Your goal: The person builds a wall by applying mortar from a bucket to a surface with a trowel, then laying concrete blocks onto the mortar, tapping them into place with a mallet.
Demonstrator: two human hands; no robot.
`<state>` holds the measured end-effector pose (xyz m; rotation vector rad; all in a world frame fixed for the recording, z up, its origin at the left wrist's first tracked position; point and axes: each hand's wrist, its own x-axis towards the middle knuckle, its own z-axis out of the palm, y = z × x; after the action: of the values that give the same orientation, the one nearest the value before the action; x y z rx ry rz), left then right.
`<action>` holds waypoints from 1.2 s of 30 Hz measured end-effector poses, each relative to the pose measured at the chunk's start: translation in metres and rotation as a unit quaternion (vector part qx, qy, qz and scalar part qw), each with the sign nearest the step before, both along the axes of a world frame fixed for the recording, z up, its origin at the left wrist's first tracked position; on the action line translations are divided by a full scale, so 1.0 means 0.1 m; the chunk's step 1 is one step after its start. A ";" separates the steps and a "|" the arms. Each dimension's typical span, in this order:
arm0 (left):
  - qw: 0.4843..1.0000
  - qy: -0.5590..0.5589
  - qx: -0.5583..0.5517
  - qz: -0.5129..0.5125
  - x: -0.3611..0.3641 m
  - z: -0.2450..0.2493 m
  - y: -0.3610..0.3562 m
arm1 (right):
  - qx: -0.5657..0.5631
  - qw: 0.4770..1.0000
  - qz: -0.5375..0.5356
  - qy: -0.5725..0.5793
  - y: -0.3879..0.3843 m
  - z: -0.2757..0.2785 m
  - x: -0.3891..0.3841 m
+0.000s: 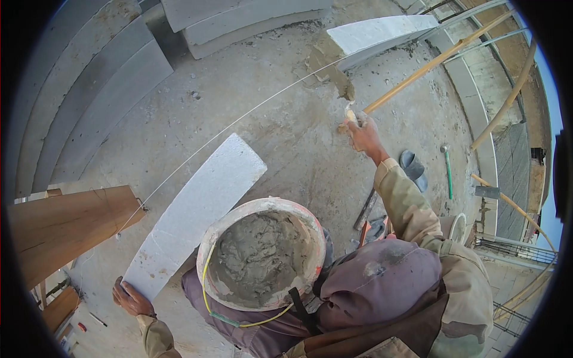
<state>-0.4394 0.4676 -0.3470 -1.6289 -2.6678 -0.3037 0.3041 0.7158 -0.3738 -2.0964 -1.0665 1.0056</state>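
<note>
My right hand is closed round the handle of a trowel, whose mortar-coated blade lies near the end of a laid white block. Fresh mortar shows on the floor beside that block's end. At the lower left, my left hand rests with its fingers over the near end of a long white block. Between my legs stands a bucket of wet grey mortar, its yellow handle hanging toward me. A thin white string stretches diagonally over the floor to the laid block.
Stacked blocks fill the upper left, with more at the top. A wooden board juts in from the left. Bamboo poles slant at the right. Slippers and a green-handled hammer lie right of my arm.
</note>
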 end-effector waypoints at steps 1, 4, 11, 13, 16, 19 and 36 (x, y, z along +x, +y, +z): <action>1.000 0.002 0.003 -0.007 0.00 0.00 0.00 | 0.000 1.000 -0.015 0.027 -0.11 0.03 0.03; 1.000 0.004 0.005 -0.020 -0.04 -0.02 -0.02 | -0.038 0.999 0.000 -0.025 -0.32 0.27 0.08; 1.000 0.008 0.009 -0.020 -0.03 -0.02 -0.01 | 0.020 0.924 0.213 -0.317 -0.02 0.09 0.40; 1.000 0.002 0.001 -0.019 -0.03 -0.02 -0.01 | -0.065 0.947 0.175 -0.263 0.23 0.47 0.31; 1.000 0.001 0.002 0.012 0.03 0.00 0.03 | -0.095 0.965 0.115 -0.217 0.04 0.94 0.35; 1.000 0.009 0.006 -0.004 0.02 0.00 0.02 | -0.114 0.984 0.024 -0.132 -0.51 1.16 0.43; 0.997 0.005 -0.045 0.068 0.03 0.02 0.03 | -0.019 0.762 0.559 -0.327 -2.07 1.85 -1.88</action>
<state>-0.4360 0.4707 -0.3454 -1.4545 -2.8069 -0.1755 0.1163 0.5086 -0.1891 -1.7352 -2.8620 0.6861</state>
